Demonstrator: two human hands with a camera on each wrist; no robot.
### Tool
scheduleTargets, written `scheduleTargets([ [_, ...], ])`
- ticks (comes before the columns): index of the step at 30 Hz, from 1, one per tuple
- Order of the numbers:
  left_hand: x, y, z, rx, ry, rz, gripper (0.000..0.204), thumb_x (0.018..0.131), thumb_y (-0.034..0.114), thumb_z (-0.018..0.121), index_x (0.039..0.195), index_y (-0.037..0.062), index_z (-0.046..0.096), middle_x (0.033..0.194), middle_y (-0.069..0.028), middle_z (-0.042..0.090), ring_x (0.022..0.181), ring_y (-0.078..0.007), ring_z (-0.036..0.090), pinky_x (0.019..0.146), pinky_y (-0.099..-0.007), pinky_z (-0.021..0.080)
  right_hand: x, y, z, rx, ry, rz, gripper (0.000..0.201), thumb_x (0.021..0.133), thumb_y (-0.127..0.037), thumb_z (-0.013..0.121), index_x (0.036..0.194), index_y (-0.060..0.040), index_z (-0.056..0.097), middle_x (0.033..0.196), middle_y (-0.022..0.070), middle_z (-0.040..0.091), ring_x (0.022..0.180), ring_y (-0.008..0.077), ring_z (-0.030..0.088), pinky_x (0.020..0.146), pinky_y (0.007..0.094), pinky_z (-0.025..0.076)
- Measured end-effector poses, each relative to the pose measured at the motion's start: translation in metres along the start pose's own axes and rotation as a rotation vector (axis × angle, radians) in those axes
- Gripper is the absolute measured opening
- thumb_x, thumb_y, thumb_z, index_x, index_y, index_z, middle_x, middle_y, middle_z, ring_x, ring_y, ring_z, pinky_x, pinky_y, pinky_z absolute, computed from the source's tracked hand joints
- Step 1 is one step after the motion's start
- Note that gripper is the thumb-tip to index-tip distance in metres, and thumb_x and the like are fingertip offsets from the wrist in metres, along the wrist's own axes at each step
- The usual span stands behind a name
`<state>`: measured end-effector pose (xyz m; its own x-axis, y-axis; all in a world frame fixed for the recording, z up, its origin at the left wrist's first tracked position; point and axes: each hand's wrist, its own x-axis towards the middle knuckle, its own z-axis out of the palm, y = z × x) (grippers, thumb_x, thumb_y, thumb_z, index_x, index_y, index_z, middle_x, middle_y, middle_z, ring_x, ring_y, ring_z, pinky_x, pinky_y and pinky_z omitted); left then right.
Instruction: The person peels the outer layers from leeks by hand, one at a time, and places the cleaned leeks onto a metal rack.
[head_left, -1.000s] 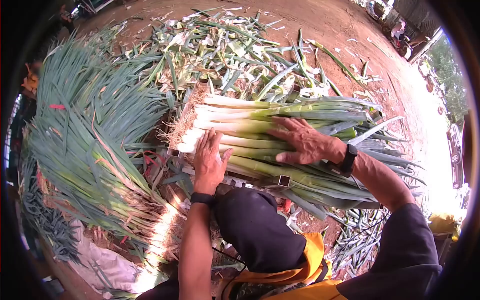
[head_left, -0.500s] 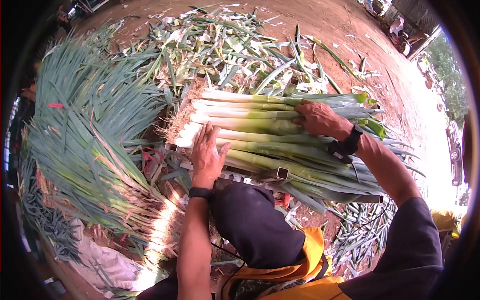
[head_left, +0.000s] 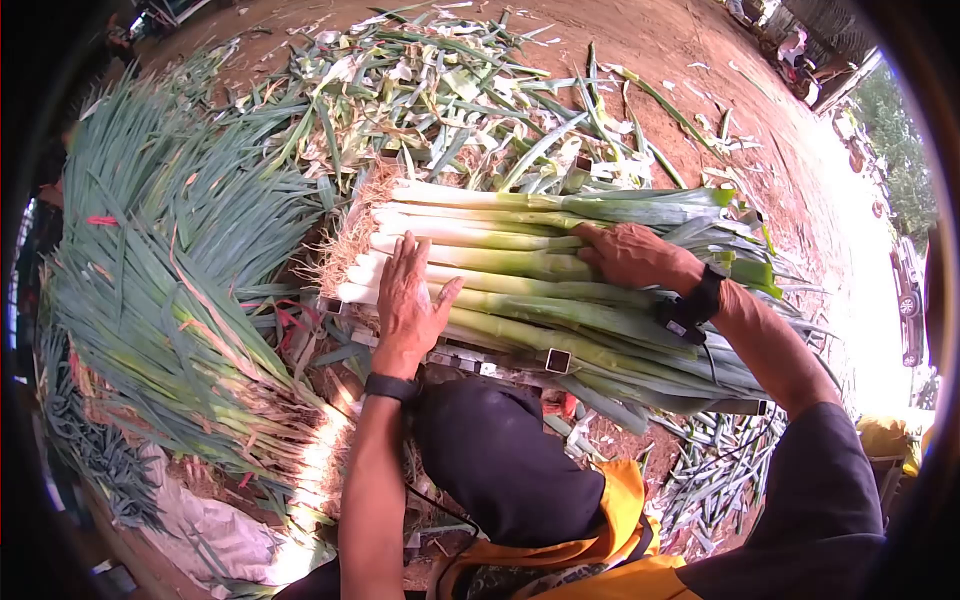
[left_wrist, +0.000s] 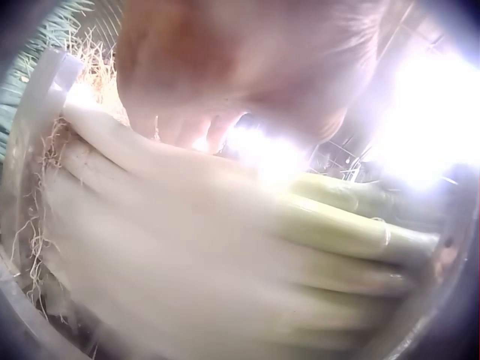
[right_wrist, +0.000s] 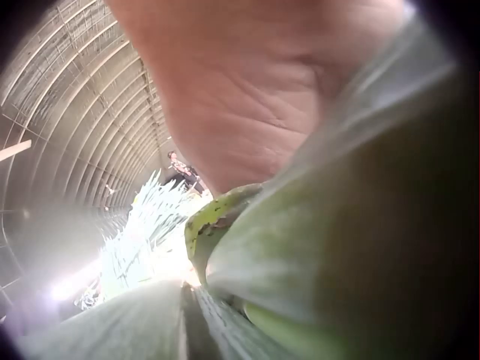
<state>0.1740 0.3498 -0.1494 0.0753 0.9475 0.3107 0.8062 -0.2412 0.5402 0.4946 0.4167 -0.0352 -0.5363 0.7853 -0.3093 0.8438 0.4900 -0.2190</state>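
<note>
In the head view a row of leeks [head_left: 480, 262] lies side by side on a low metal frame [head_left: 480, 362], roots to the left and green tops to the right. My left hand [head_left: 405, 305] rests on the white shanks near the roots, fingers straight and thumb apart. Farther right, my right hand [head_left: 635, 258] grips leeks where the white turns green, its fingers curled down over them. The left wrist view shows the pale shanks [left_wrist: 187, 232] close under the left hand [left_wrist: 247, 67]. Broad green leaves [right_wrist: 322, 232] lie below the right palm [right_wrist: 240, 97] in its wrist view.
A large heap of untrimmed leeks [head_left: 170, 280] lies on the left. Stripped leaves [head_left: 440, 100] litter the ground beyond the frame, and more cut leaves [head_left: 720, 470] lie at lower right. A pale sack [head_left: 210, 530] sits at lower left. The person's knee [head_left: 500, 450] is close below the frame.
My right hand went from lying spread across the leeks to curling its fingers over them, shifting right and then slightly back left. The left hand stays on the shanks.
</note>
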Motion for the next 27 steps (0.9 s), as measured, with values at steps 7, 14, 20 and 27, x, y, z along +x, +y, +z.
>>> scheduleTargets([
  [7,0.022,0.014,0.020,0.052,-0.089,0.088,0.065,0.092,0.046,0.062,0.143,0.0100,0.046,0.151,-0.0203,0.038,0.140,-0.0351,0.036,0.115,-0.0470,0.026,-0.010,-0.013,0.002,-0.065,0.162,-0.010,0.036,0.092,-0.028,0.060,0.117,-0.0024,0.061,0.093,0.0217,0.065,0.089,0.0402,0.063,0.077,0.0484,0.049],
  [14,0.019,0.010,0.023,0.028,-0.048,0.064,0.063,0.091,0.048,0.062,0.138,0.0088,0.051,0.145,-0.0217,0.046,0.136,-0.0365,0.040,0.114,-0.0470,0.028,-0.020,-0.018,0.009,-0.119,0.247,-0.197,0.066,0.094,-0.053,0.051,0.134,0.0007,0.051,0.122,0.0211,0.052,0.112,0.0364,0.053,0.099,0.0457,0.041],
  [20,0.019,0.010,0.027,0.077,-0.005,0.099,0.064,0.091,0.049,0.062,0.139,0.0088,0.050,0.147,-0.0229,0.043,0.138,-0.0371,0.038,0.115,-0.0461,0.027,-0.020,-0.014,-0.003,-0.021,0.101,-0.246,0.095,0.086,-0.070,0.050,0.146,0.0015,0.035,0.133,0.0273,0.045,0.124,0.0405,0.045,0.107,0.0473,0.033],
  [27,0.017,0.009,0.027,0.087,-0.006,0.126,0.064,0.092,0.048,0.062,0.140,0.0080,0.048,0.147,-0.0214,0.043,0.138,-0.0375,0.038,0.115,-0.0471,0.028,-0.055,-0.045,-0.002,-0.293,0.075,-0.315,0.108,0.069,-0.067,0.071,0.148,-0.0044,0.033,0.145,0.0254,0.036,0.139,0.0426,0.030,0.112,0.0616,0.021],
])
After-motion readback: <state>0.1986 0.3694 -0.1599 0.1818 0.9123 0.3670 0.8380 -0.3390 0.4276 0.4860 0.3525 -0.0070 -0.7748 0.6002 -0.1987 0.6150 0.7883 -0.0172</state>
